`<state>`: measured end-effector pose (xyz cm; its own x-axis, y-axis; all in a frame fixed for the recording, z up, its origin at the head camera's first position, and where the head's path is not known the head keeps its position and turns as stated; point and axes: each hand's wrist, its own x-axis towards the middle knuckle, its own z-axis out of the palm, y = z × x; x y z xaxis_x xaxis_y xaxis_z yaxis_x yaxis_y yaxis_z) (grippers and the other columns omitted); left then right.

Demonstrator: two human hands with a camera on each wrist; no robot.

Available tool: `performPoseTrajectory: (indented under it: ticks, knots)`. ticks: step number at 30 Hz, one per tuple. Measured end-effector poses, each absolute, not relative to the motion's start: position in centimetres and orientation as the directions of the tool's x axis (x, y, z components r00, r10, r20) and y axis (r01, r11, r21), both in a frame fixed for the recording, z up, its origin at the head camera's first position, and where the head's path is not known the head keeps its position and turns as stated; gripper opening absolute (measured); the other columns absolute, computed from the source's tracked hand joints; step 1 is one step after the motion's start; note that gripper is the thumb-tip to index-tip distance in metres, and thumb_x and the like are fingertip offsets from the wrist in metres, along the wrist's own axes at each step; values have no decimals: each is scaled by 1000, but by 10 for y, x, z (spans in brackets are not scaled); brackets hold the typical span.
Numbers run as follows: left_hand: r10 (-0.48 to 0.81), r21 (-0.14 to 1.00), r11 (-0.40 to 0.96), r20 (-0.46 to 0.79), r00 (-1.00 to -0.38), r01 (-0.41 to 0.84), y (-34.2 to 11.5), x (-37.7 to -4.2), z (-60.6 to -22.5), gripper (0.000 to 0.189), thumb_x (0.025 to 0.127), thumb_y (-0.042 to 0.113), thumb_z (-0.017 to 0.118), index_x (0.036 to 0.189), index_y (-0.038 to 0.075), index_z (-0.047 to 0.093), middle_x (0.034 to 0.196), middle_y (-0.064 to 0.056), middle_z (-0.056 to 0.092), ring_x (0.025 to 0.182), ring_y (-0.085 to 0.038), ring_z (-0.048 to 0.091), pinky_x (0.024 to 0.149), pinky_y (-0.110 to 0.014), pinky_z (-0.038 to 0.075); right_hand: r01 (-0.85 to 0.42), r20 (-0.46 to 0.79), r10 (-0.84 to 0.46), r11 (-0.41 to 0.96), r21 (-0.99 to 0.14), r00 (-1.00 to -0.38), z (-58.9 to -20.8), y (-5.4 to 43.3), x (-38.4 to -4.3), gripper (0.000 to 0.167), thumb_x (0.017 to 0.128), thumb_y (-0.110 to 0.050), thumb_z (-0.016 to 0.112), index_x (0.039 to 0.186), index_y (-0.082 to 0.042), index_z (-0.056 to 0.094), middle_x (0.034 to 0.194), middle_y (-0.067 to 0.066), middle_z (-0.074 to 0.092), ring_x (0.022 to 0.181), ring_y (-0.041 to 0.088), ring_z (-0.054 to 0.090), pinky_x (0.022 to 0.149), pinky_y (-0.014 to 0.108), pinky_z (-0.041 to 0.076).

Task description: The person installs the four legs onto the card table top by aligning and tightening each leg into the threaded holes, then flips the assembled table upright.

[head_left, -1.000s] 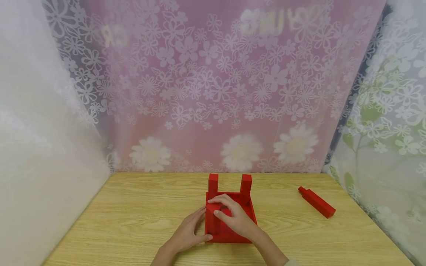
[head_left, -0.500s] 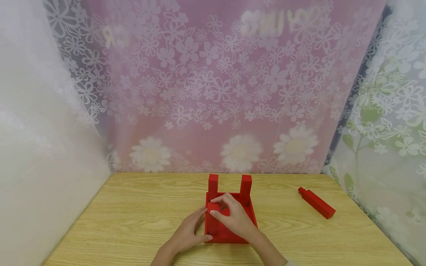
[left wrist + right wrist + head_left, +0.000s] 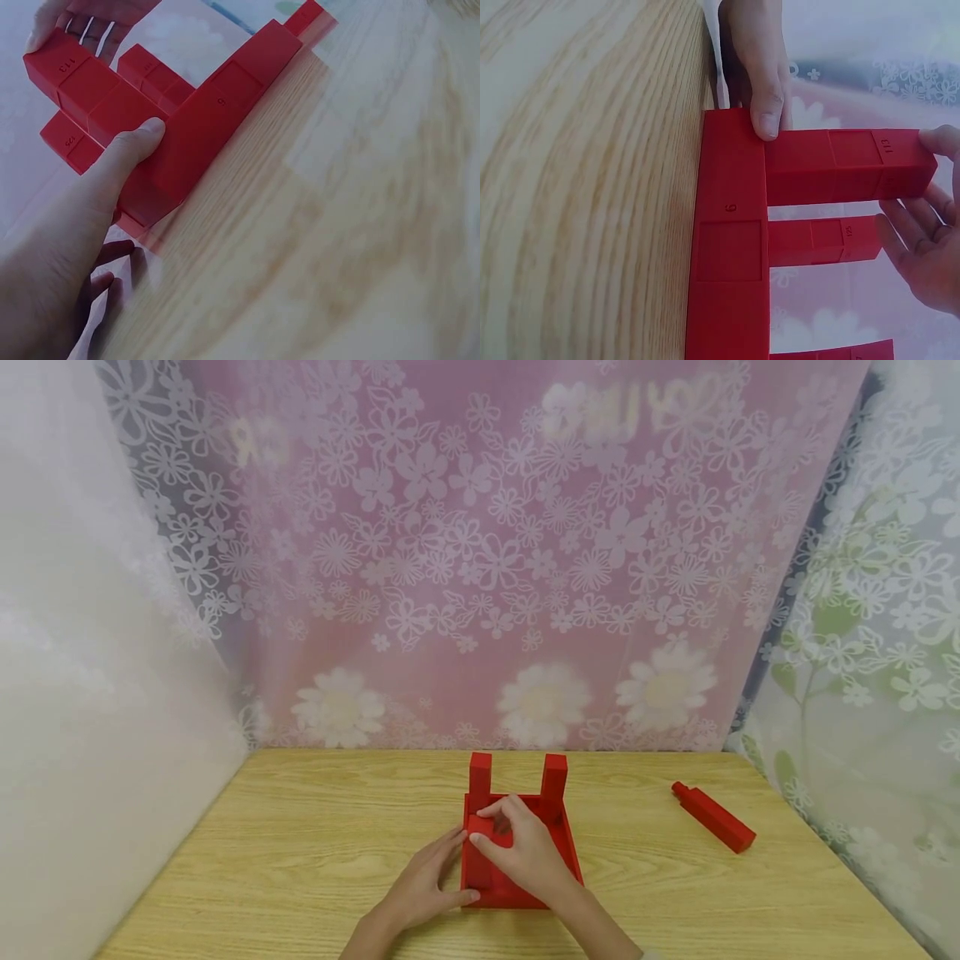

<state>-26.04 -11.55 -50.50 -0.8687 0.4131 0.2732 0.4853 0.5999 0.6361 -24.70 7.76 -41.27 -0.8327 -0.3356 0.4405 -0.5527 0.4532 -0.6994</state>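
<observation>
A shallow red square base (image 3: 570,858) lies on the table, its rim facing up, like an upturned toy table. Two red legs, the far left one (image 3: 480,777) and the far right one (image 3: 554,781), stand at its back corners. At the near left corner rises another red leg (image 3: 802,169), marked 113. My right hand (image 3: 528,852) pinches the top of this leg between thumb and fingers. My left hand (image 3: 423,883) grips the base's left side, thumb (image 3: 139,142) at the near rim, the other fingers along the outer wall.
A loose red leg (image 3: 716,820) with a narrow peg end lies on the wood-grain table (image 3: 322,827) to the right. Flowered curtains (image 3: 480,568) hang behind and beside the table.
My right hand has shifted slightly at the top of the near left leg, its fingers drawing round to a new hold. The left hand and base stay in place.
</observation>
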Motion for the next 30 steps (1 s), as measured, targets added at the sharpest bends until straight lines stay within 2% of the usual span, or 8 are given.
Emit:
performPoseTrajectory:
  ticks: [13, 21, 27, 30]
  knots:
    - [417, 600, 627, 281, -864, 498, -114, -260, -505, 84, 76, 63, 59, 142, 16, 36, 145, 2, 31, 125, -26, 36, 96, -53, 33, -554, 453, -319, 488, -675, -833, -411, 76, -244, 27, 84, -31, 67, 103, -15, 58, 87, -11, 47, 80, 13, 51, 71, 29, 48]
    - [419, 630, 610, 258, -871, 480, -113, -260, -505, 85, 76, 62, 60, 143, 17, 33, 146, 1, 30, 127, -28, 33, 96, -55, 31, -517, 417, -316, 386, -764, -852, -411, 93, -247, 45, 81, -34, 71, 118, -14, 54, 108, -1, 54, 98, 17, 52, 84, 38, 45]
    - [413, 645, 608, 242, -878, 463, -115, -261, -508, 87, 76, 63, 60, 145, 19, 30, 146, 0, 29, 127, -27, 32, 97, -55, 29, -538, 464, -274, 373, -756, -842, -410, 120, -254, 39, 80, -22, 72, 114, -10, 56, 107, -6, 53, 97, 27, 53, 84, 43, 45]
    - [410, 639, 614, 244, -879, 464, -115, -262, -509, 87, 76, 63, 59, 145, 19, 29, 146, 0, 30, 127, -27, 32, 97, -54, 29, -527, 469, -241, 397, -751, -850, -408, 137, -258, 36, 80, -21, 72, 112, -12, 57, 105, -5, 54, 95, 27, 53, 82, 42, 46]
